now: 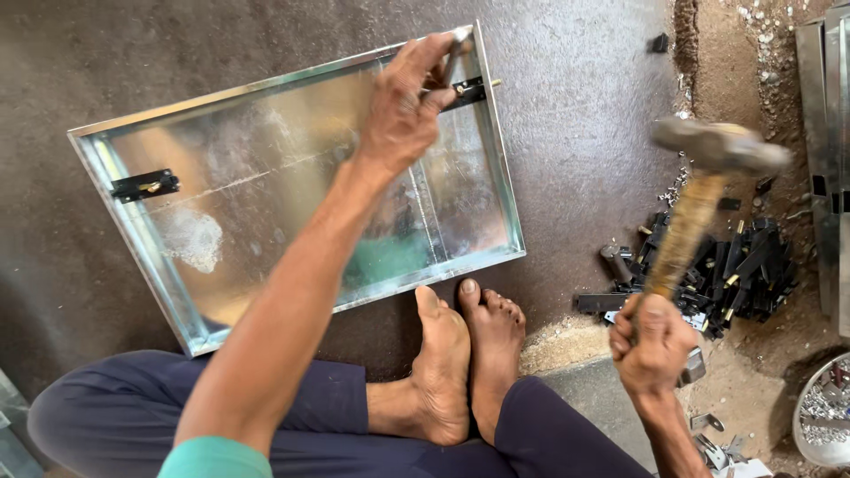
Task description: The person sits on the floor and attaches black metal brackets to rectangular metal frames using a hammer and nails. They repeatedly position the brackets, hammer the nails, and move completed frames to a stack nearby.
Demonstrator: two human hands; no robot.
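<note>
A shallow rectangular tray of shiny galvanised sheet metal (266, 177) lies flat on the dark brown floor (575, 106), turned at a slight angle, its folded rim standing up all round. Inside it is bare metal with a whitish smear near the left end and a raised seam running across. Two small black latch brackets are fixed to its walls: one at the left (144, 185), one at the upper right (467, 89), the latter with a brass-coloured pin poking out past the rim.

The left hand (403, 106) reaches over the tray and pinches a slim metal punch (457, 49) between thumb and fingers, its tip just beside the upper right bracket. The right hand (653, 341) is closed in a full fist round the wooden handle of a steel-headed hammer (717, 150), which is raised well clear of the tray and blurred.

The tray's near edge almost touches the person's bare feet (465, 354), crossed beneath dark blue trousers. To the right of the tray the floor is open up to a heap of small black metal brackets with brass pins (735, 274). Beyond that lie sandy dirt, grey metal strips at the right edge (828, 133), and a round metal bowl of small silvery parts (828, 412) in the lower right corner.
</note>
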